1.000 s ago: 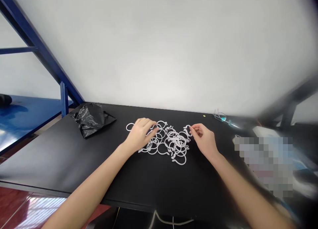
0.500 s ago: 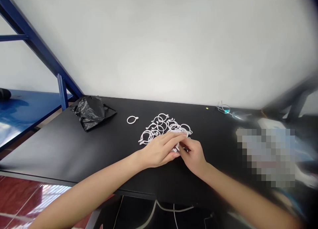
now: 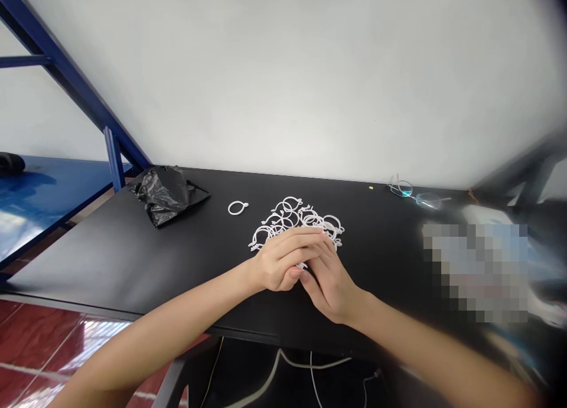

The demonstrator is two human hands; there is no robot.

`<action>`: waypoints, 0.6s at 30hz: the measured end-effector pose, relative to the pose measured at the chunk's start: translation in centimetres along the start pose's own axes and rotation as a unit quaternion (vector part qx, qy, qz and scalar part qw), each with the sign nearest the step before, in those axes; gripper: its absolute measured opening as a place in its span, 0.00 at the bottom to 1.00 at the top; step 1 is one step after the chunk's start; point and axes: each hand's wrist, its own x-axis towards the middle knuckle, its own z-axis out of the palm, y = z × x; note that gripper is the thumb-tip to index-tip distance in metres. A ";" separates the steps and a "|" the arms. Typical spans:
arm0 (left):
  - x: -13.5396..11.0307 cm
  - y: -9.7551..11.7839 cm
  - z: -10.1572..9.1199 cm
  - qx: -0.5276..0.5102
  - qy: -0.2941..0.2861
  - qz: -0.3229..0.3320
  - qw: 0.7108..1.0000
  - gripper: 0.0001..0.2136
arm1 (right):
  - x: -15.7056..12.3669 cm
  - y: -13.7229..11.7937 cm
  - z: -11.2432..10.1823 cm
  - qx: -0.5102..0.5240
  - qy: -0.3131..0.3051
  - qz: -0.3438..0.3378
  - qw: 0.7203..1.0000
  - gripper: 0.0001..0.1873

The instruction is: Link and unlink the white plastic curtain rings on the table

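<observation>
A loose heap of white plastic curtain rings with small knobbed clasps lies on the black table, just beyond my hands. My left hand is closed over the near side of the heap, its fingers laid across those of my right hand. Between the two palms a bit of white ring pokes out by the thumbs. My fingers hide most of what they hold, so how many rings are inside cannot be seen. One single ring lies apart, to the left of the heap.
A crumpled black plastic bag lies at the table's back left. Eyeglasses rest at the back right, near a blurred, pixelated item. A white wall stands behind the table. Cables hang below its front edge.
My right hand has turned and moved slightly left and nearer, its fingers now tucked under my left hand. The rings that showed between my hands are mostly covered.
</observation>
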 end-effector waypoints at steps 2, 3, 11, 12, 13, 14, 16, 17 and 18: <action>0.0 0.0 -0.1 -0.017 0.020 -0.006 1.000 0.21 | -0.1 0.0 -0.1 -0.001 0.035 0.003 0.999 0.12; 0.0 0.0 -0.2 -0.024 0.031 -0.010 0.999 0.21 | -0.1 0.0 -0.2 0.002 0.056 0.005 0.998 0.13; -0.7 -1.0 -1.3 0.102 -0.043 -0.010 0.994 0.21 | -0.6 -0.4 -0.7 0.102 0.119 0.019 0.987 0.19; -0.7 -1.0 -1.4 0.114 -0.058 -0.011 0.992 0.21 | -0.6 -0.4 -0.5 0.102 0.120 0.026 0.987 0.18; -0.7 -1.0 -1.4 0.124 -0.071 -0.014 0.990 0.21 | -0.6 -0.4 -0.4 0.100 0.122 0.031 0.987 0.17; -0.6 -0.9 -1.4 0.136 -0.083 -0.018 0.987 0.20 | -0.5 -0.4 -0.3 0.098 0.128 0.033 0.986 0.16; -0.5 -0.7 -1.3 0.157 -0.105 -0.023 0.982 0.19 | -0.5 -0.3 -0.1 0.101 0.134 0.036 0.985 0.15; -0.4 -0.6 -1.3 0.164 -0.111 -0.022 0.980 0.19 | -0.4 -0.4 -0.1 0.104 0.133 0.038 0.985 0.15; -0.4 -0.6 -1.2 0.167 -0.113 -0.018 0.979 0.19 | -0.4 -0.4 0.0 0.109 0.130 0.039 0.985 0.14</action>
